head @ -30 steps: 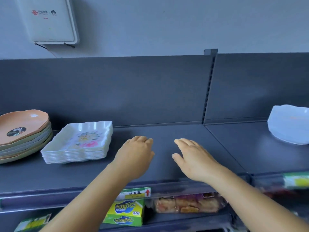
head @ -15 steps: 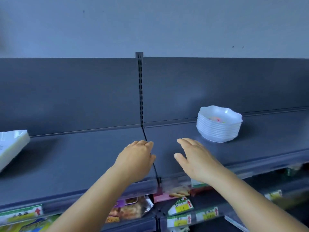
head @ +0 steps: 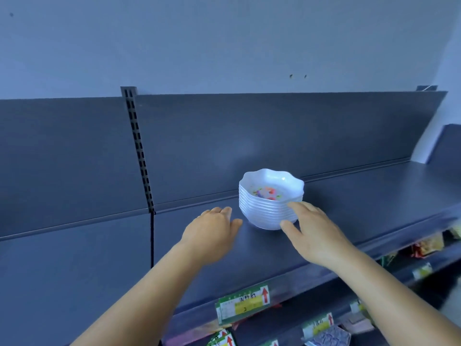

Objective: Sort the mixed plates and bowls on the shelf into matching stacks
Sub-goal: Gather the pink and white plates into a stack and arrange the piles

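Observation:
A stack of several white scalloped bowls (head: 267,208) with a coloured flower print inside the top one stands on the dark shelf (head: 361,196). My right hand (head: 311,228) is open, its fingertips and thumb at the stack's right front side, touching or almost touching it. My left hand (head: 212,228) hovers open just left of the stack, a small gap from it. Neither hand holds anything.
The shelf's dark back panel rises behind the bowls, with a slotted upright post (head: 137,151) to the left. Price tags (head: 243,303) hang on the shelf's front edge. Packaged goods (head: 424,245) lie on the lower shelf to the right.
The view has swung right: the plate stacks at the left have left the frame, and the bowl stack is now centred. Both hands have reached forward to the stack's sides.

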Tool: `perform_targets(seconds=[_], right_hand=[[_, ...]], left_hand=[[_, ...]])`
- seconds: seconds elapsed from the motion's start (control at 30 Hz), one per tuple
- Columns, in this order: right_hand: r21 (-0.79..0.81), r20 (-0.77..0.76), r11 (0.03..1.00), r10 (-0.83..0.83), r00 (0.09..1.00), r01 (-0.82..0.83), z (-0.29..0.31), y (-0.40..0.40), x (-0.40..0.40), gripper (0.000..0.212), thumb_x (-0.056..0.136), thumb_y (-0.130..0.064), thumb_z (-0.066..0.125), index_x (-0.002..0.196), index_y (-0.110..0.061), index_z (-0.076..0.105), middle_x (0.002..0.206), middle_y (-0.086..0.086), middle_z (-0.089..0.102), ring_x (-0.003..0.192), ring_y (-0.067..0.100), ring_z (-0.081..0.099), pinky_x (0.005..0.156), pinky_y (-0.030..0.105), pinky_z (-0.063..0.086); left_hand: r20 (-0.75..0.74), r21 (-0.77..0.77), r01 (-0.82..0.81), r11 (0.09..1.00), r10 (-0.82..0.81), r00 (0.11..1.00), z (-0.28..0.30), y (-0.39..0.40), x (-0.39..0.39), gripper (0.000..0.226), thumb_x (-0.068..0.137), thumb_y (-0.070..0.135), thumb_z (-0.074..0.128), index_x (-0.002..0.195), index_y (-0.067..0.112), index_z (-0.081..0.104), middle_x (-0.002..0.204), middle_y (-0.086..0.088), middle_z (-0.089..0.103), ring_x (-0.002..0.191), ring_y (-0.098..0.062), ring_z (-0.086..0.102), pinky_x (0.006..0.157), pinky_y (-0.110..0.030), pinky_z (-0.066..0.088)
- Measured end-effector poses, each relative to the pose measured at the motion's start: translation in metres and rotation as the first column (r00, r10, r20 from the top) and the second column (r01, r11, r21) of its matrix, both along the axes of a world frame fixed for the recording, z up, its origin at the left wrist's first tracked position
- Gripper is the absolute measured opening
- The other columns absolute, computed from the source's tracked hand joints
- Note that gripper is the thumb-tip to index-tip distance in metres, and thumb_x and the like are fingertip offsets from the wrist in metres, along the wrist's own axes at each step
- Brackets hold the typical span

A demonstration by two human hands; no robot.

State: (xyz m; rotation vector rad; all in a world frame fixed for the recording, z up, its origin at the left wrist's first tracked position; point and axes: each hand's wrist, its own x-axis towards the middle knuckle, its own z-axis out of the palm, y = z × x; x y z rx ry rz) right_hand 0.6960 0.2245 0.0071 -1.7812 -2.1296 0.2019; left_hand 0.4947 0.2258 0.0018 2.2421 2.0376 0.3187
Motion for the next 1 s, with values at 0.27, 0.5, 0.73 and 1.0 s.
perform_targets(seconds=[0.27,0.5,0.73,1.0], right_hand=[[-0.091,-0.252,0.985,-0.168,0.953,0.150,-0.009,0.068,0.026,0.055,0.100,-0.043,0.034,0.147,-0.015,0.030,0.153,0.001,0.033,0.138,0.021,0.033,0.100,0.035,0.035],[-0.350,-0.664,0.935,-0.291,0.689,0.058,-0.027,0.119,0.036,0.060,0.085,-0.067,0.035,0.137,-0.038,0.039,0.143,-0.012,0.047,0.130,0.017,0.042,0.107,0.042,0.034],[-0.395,-0.829,0.911,-0.299,0.472,-0.117,-0.026,0.141,0.036,0.032,0.093,-0.053,0.040,0.114,-0.035,0.057,0.107,-0.009,0.071,0.099,0.013,0.068,0.077,0.033,0.054],[-0.336,-0.867,0.924,-0.228,0.443,-0.183,-0.026,0.140,0.031,0.037,0.092,-0.050,0.045,0.121,-0.031,0.055,0.112,-0.011,0.069,0.102,0.013,0.066,0.095,0.043,0.052]], left_hand=[[0.309,-0.104,-0.004,0.995,0.036,0.951,-0.001,0.066,0.030,0.028,0.105,0.034,0.021,0.104,0.014,0.041,0.117,-0.015,0.052,0.115,-0.032,0.050,0.095,-0.041,0.044],[0.719,-0.201,0.055,0.978,0.109,0.686,-0.028,0.098,0.039,0.058,0.097,0.059,0.020,0.138,0.022,0.035,0.118,0.012,0.053,0.107,-0.014,0.049,0.092,-0.026,0.033],[0.869,-0.193,0.000,0.981,0.171,0.465,-0.037,0.107,0.051,0.059,0.079,0.068,0.029,0.121,0.034,0.052,0.120,0.017,0.062,0.115,-0.007,0.057,0.106,-0.038,0.042],[0.890,-0.234,-0.176,0.956,0.284,0.358,-0.032,0.100,0.049,0.060,0.071,0.054,0.033,0.110,0.020,0.061,0.119,0.000,0.067,0.117,-0.022,0.059,0.103,-0.047,0.046]])
